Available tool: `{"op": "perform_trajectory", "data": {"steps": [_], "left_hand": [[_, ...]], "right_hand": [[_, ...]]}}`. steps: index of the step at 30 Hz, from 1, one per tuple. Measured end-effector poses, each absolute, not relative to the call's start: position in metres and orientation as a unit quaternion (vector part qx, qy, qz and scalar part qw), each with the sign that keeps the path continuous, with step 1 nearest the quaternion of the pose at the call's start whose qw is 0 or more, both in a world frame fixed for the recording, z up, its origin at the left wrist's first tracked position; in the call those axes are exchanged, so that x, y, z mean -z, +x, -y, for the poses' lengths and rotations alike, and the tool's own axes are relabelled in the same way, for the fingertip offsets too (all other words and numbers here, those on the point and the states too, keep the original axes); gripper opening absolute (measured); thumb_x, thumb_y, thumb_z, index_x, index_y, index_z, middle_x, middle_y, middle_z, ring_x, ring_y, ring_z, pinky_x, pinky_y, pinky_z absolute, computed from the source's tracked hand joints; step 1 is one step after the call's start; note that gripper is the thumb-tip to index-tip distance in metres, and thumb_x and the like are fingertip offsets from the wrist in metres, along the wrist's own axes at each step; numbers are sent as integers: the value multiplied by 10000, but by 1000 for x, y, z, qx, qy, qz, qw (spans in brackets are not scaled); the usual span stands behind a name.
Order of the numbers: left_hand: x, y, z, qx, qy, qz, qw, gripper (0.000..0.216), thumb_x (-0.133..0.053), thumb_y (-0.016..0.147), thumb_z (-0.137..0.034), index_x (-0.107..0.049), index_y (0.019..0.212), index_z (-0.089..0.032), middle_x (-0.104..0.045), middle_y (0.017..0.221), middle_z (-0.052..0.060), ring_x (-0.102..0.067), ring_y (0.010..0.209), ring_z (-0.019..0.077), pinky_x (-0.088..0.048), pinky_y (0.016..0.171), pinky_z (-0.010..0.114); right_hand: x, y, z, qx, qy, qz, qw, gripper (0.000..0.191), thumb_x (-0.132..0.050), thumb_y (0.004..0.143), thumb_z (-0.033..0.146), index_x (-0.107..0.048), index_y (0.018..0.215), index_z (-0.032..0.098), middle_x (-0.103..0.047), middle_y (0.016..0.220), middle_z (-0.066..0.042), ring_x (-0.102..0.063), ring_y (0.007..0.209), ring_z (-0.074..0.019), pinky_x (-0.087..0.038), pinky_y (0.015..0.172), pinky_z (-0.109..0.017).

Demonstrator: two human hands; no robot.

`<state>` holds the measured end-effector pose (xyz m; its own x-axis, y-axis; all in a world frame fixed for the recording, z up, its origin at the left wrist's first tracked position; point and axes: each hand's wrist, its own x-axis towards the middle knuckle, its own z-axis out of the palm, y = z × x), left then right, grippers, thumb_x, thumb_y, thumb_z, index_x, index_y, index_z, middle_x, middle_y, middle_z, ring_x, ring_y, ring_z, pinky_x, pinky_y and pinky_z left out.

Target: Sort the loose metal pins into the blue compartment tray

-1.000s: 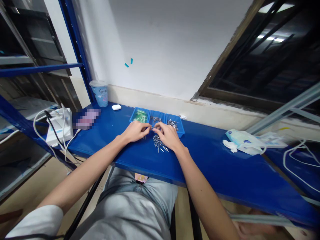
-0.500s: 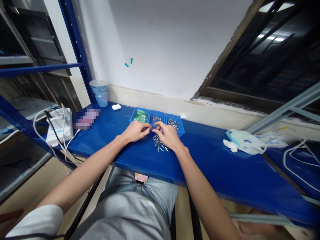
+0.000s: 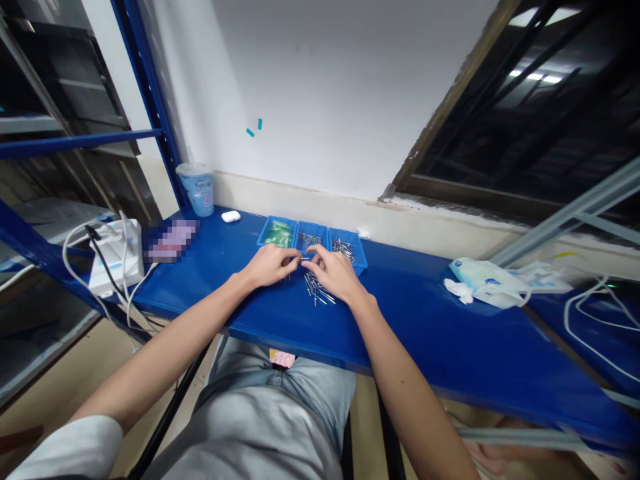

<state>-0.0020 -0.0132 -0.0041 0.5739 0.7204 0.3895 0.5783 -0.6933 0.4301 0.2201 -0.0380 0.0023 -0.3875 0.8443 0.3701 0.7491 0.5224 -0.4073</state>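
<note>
- Pinching a slim metal piece over the blue table with the left hand, thumb and forefinger closed on its left end.
- Curving the right hand around the piece's three o'clock end, with thumb and forefinger slightly parted; cannot tell whether touching it.
- Lying at five o'clock from the piece, near the right hand: a loose heap of metal pins.
- Standing side by side: left bin with green packets toward eleven o'clock, middle bin with metal parts near twelve, right bin with more metal pieces toward two.
- Standing farther off at ten o'clock: a lidded cup.
</note>
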Motion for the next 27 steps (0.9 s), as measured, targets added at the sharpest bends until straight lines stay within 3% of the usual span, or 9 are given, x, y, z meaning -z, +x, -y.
{"op": "perform_trajectory", "data": {"steps": [2,5,10,13,15,18,21,25,27], "left_hand": [[5,-2,13,-277,877,-370,129,366,-479,1016,-352,-797,1028,-172,-676,645,20,-541,559,147,-332,619,277],[6,-2,13,-278,877,-369,129,359,-480,1016,-353,-795,1012,-180,-662,628,11,-540,554,145,-331,619,276],[6,-3,12,-272,881,-366,130,356,-480,1025,-348,-793,1018,-178,-657,635,9,-535,559,142,-329,620,273],[5,-3,13,-285,877,-361,140,372,-479,1043,-371,-796,1056,-176,-668,662,9,-550,582,139,-339,631,269],[1,-4,13,-322,860,-364,152,394,-486,1058,-419,-791,1116,-176,-675,676,5,-556,595,138,-355,641,263],[-7,-10,13,-373,829,-380,173,392,-521,1050,-446,-789,1117,-167,-677,673,0,-529,572,126,-370,638,258],[-13,-23,13,-326,843,-385,183,337,-562,1020,-405,-798,1043,-165,-673,649,3,-515,551,121,-364,632,264],[-14,-46,19,-207,871,-416,159,297,-583,1007,-397,-810,1052,-212,-649,610,-3,-518,541,138,-326,610,280],[-12,-55,25,-157,866,-448,155,286,-614,989,-416,-812,1085,-234,-671,643,0,-536,557,152,-306,592,285]], "right_hand": [[-1,220,38,-82,-469,835,274,159,-569,1053,321,-659,1168,259,-770,864,-17,-713,789,-217,-414,725,-283],[1,219,38,-59,-487,830,264,230,-485,1091,347,-678,1011,252,-741,785,-19,-700,749,-215,-402,707,-282],[-2,218,39,-82,-474,833,272,176,-579,1048,323,-654,1194,260,-762,828,-3,-695,730,-208,-416,709,-278],[-4,220,40,-50,-462,844,269,203,-495,1079,305,-686,1037,251,-743,796,-21,-687,724,-210,-412,699,-286],[-6,222,41,-26,-450,832,323,248,-471,1086,327,-696,1020,246,-751,828,-34,-691,736,-203,-436,714,-292],[-10,227,40,44,-452,744,490,319,-438,1094,398,-699,1043,221,-756,849,-58,-682,715,-191,-475,724,-304],[-16,230,34,104,-489,637,587,395,-410,1098,462,-702,1056,199,-748,824,-78,-662,681,-191,-471,704,-324],[-18,233,25,57,-581,667,463,368,-488,1076,447,-688,1289,224,-741,763,-28,-688,730,-216,-426,713,-326],[-15,235,24,35,-612,672,415,372,-490,1074,438,-681,1313,226,-756,787,-29,-705,771,-231,-409,715,-320]]}}
